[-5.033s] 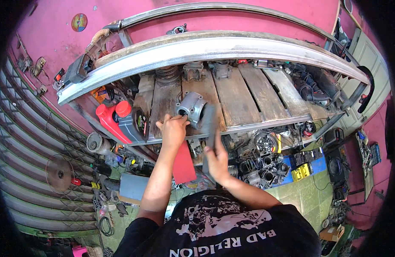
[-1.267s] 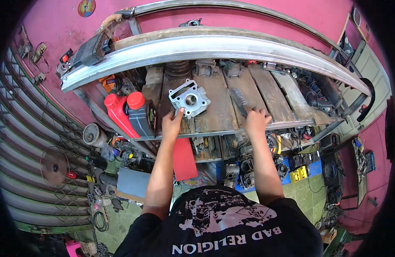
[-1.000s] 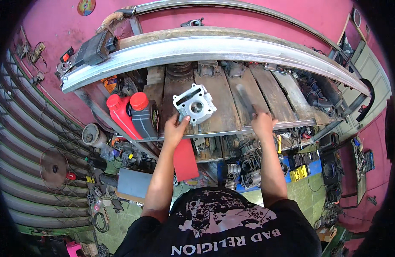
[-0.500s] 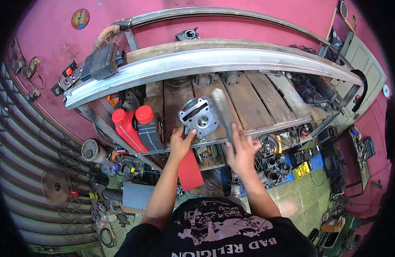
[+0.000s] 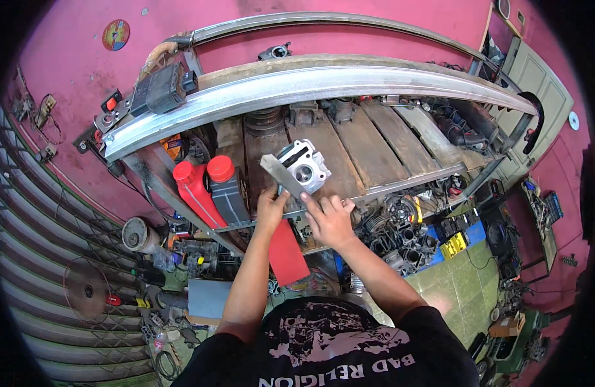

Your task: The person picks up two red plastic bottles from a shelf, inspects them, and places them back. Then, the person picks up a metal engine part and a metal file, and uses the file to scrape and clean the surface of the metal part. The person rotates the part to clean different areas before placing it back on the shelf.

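A silver finned engine cylinder (image 5: 304, 169) sits on the wooden workbench (image 5: 368, 145) near its front edge. My left hand (image 5: 270, 209) grips the cylinder's near left side. My right hand (image 5: 331, 219) is closed on the near end of a flat grey metal bar (image 5: 278, 174). The bar slants up and to the left across the front of the cylinder, and its far tip stands over the bench boards. Both hands are close together at the bench's front rail.
A red bottle (image 5: 193, 190) and a dark bottle with a red cap (image 5: 228, 188) stand left of the cylinder. A curved metal beam (image 5: 323, 80) runs above the bench. A red panel (image 5: 288, 253) and engine parts (image 5: 400, 226) lie below, and a fan (image 5: 88, 290) stands at the left.
The bar in my right hand has tipped from pointing up beside the cylinder to slanting left across its front. My left hand stays on the cylinder, and the view has shifted slightly.
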### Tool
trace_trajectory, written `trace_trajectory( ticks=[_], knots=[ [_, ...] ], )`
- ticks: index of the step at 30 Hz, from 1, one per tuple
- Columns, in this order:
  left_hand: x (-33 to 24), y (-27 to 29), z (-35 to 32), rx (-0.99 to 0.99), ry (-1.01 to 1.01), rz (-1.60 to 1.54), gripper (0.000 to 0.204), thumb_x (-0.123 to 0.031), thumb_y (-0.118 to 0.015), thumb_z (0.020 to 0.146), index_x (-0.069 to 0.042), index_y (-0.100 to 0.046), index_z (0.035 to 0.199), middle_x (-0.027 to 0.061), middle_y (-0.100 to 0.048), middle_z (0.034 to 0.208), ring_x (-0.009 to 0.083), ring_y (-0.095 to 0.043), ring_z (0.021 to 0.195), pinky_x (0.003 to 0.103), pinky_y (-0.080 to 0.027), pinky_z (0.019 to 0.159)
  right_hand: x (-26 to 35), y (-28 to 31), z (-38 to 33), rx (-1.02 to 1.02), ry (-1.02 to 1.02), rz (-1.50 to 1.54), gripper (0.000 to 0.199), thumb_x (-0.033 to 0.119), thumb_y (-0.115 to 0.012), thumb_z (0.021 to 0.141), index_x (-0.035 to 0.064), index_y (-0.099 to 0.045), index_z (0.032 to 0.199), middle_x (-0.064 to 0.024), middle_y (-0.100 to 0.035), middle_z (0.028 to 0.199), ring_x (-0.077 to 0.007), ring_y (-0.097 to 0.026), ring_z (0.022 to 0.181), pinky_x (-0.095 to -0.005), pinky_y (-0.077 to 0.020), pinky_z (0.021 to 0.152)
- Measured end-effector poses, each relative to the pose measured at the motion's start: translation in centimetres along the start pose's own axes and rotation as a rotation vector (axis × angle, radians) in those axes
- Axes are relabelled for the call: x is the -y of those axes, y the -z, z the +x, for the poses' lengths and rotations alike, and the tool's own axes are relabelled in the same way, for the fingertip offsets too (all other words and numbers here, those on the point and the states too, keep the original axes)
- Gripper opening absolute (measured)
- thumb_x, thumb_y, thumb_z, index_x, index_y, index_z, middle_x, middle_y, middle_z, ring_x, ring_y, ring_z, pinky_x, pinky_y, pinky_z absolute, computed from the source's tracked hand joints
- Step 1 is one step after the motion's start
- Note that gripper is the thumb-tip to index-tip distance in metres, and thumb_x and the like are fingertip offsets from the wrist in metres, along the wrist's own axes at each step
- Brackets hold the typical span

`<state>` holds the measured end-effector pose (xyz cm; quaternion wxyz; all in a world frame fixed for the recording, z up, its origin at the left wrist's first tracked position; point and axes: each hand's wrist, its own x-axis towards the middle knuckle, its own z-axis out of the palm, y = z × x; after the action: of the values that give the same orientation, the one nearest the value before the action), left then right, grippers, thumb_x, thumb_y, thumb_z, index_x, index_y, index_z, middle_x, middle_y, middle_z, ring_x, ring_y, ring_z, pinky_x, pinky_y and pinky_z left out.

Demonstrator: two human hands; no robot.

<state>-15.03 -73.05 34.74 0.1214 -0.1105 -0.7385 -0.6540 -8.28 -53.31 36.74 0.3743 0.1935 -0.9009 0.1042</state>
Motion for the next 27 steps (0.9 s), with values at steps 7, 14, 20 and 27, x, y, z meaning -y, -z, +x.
trace_trajectory(
  ticks=[7, 14, 20, 27],
  knots=[
    [1.7, 0.0, 0.7, -0.001, 0.12, -0.061, 0.037, -0.027, -0.07, 0.101, 0.004, -0.072, 0.12, 0.0072, -0.076, 0.105, 0.0125, -0.063, 0.096, 0.031, -0.048, 0.09, -0.7, -0.1, -2.1, 0.0, -0.06, 0.025, 0.069, 0.025, -0.072, 0.088, 0.013, -0.051, 0.153, -0.0081, -0.064, 0.097, -0.0294, -0.055, 0.095, -0.0502, -0.0318, 0.085],
    [1.7, -0.6, 0.5, -0.025, 0.125, -0.147, 0.039, -0.029, -0.07, 0.101, 0.005, -0.072, 0.121, 0.0056, -0.076, 0.104, 0.011, -0.062, 0.094, 0.031, -0.049, 0.088, -1.1, -0.4, -4.5, 0.07, -0.047, 0.029, 0.078, 0.027, -0.071, 0.09, 0.0121, -0.04, 0.16, -0.0093, -0.065, 0.101, -0.0311, -0.054, 0.098, -0.0534, -0.0322, 0.09],
    [1.3, -0.4, 0.5, 0.037, 0.144, -0.146, 0.041, -0.028, -0.067, 0.104, 0.004, -0.068, 0.13, 0.0043, -0.072, 0.116, 0.0096, -0.061, 0.1, 0.027, -0.047, 0.091, -2.2, -0.7, -3.9, 0.002, -0.167, 0.042, 0.075, 0.026, -0.072, 0.088, 0.0135, -0.044, 0.157, -0.0087, -0.065, 0.102, -0.0297, -0.054, 0.097, -0.0508, -0.0327, 0.086],
    [1.0, -0.1, 0.4, 0.056, 0.117, -0.185, 0.037, -0.027, -0.067, 0.104, 0.004, -0.07, 0.125, 0.0024, -0.072, 0.112, 0.0093, -0.061, 0.099, 0.026, -0.046, 0.089, -2.3, -0.7, -3.9, 0.001, -0.186, 0.095, 0.076, 0.024, -0.073, 0.087, 0.012, -0.045, 0.156, -0.0079, -0.064, 0.098, -0.0294, -0.054, 0.098, -0.0501, -0.0316, 0.085]
  ],
)
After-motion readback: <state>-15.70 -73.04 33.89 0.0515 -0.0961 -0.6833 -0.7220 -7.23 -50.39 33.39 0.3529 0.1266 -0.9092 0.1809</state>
